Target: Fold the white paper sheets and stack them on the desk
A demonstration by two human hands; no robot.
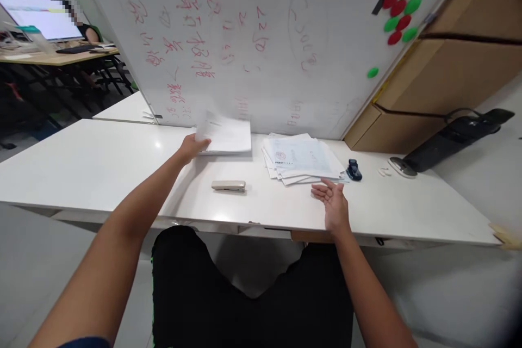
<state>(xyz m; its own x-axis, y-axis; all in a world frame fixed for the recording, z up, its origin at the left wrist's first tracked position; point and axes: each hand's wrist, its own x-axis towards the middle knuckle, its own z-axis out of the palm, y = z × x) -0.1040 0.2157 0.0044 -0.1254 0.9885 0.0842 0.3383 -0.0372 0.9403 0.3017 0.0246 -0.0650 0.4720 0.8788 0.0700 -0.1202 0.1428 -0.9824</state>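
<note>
At the back of the white table [122, 174], my left hand [193, 148] grips the left edge of some white paper sheets [228, 136], thumb on top. My right hand [332, 204] is held palm up with fingers apart, just in front of a spread stack of printed papers [302, 157]; whether its fingertips touch the stack I cannot tell. Between the hands and nearer the table's front edge lies a beige stapler [228, 186]. A small dark blue object [354, 169], its kind unclear, sits right of the stack.
A whiteboard [265, 81] with red writing and round magnets [403, 23] stands behind the papers. Cardboard boxes [460, 76] are piled at the right, beside a black device on a stand [452, 141]. Far left, a person [90, 33] sits by a monitor [36, 16].
</note>
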